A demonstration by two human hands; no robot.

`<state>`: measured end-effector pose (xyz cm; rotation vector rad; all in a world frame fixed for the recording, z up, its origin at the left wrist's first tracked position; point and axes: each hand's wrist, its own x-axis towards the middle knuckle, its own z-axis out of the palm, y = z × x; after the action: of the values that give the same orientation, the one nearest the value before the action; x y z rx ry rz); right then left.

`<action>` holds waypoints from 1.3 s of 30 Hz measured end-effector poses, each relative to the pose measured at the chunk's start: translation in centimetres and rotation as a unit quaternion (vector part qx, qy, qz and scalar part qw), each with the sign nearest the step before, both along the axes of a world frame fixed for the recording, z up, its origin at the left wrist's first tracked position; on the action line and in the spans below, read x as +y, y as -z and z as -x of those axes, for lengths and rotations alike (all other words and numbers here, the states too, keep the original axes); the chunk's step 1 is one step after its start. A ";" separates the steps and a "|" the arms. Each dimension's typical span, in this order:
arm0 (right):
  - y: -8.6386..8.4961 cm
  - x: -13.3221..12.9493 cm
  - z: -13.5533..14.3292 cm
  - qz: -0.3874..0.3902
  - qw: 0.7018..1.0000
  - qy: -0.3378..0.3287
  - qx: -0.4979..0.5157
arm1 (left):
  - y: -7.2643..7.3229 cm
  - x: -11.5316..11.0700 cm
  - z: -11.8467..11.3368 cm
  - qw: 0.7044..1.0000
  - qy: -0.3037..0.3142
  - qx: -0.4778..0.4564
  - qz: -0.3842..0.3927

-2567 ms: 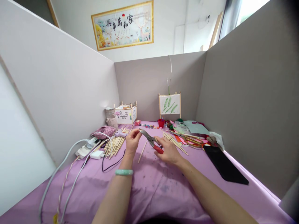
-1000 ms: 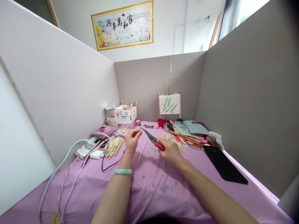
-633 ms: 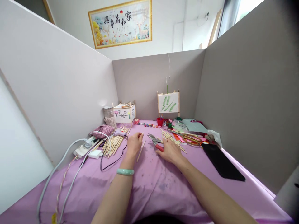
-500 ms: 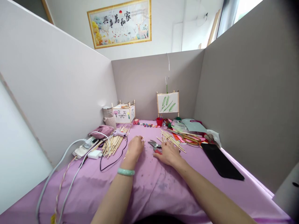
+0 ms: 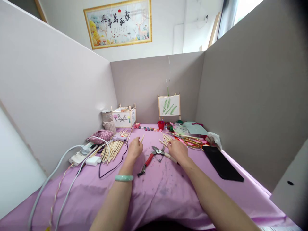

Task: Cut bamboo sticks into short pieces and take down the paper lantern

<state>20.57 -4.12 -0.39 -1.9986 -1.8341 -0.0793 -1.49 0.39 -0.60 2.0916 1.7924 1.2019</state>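
My left hand (image 5: 135, 148) is closed around a short wooden stick (image 5: 142, 138), whose end points up past the fingers. On the right, my right hand (image 5: 177, 150) reaches over a small pile of wooden sticks (image 5: 165, 138), its bent fingers closed on a stick there; the fingertips are partly hidden. Between the hands lie pruning shears (image 5: 149, 159) with red grips, their blades apart. The far handle runs under my right hand.
More wooden sticks (image 5: 115, 150) lie at left beside a glue gun (image 5: 119, 137) and a power strip (image 5: 80, 157) with cords. A paper lantern frame (image 5: 124, 118) stands behind. At right are a black phone-like slab (image 5: 222, 163), a red bucket (image 5: 161, 125) and craft scraps.
My right hand has let go of the shears, which now lie turned on the cloth, and moved to the right stick pile. My left hand has raised its stick; the view shifted slightly.
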 end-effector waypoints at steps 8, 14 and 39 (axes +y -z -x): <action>1.4 2.1 -2.1 0.073 0.996 0.043 0.033 | -1.5 -0.3 0.5 0.865 0.212 -0.449 -0.076; 0.4 1.6 -1.4 0.011 0.991 -0.042 0.130 | -0.8 -0.1 -0.1 0.891 0.173 -0.420 0.030; -0.1 2.2 11.5 0.073 0.967 -0.187 0.157 | 0.2 3.8 2.7 0.974 -0.092 0.121 0.165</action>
<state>9.06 -1.96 -0.25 -1.6029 -2.0077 0.4683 -4.18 4.21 -0.82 1.9806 2.1568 0.6381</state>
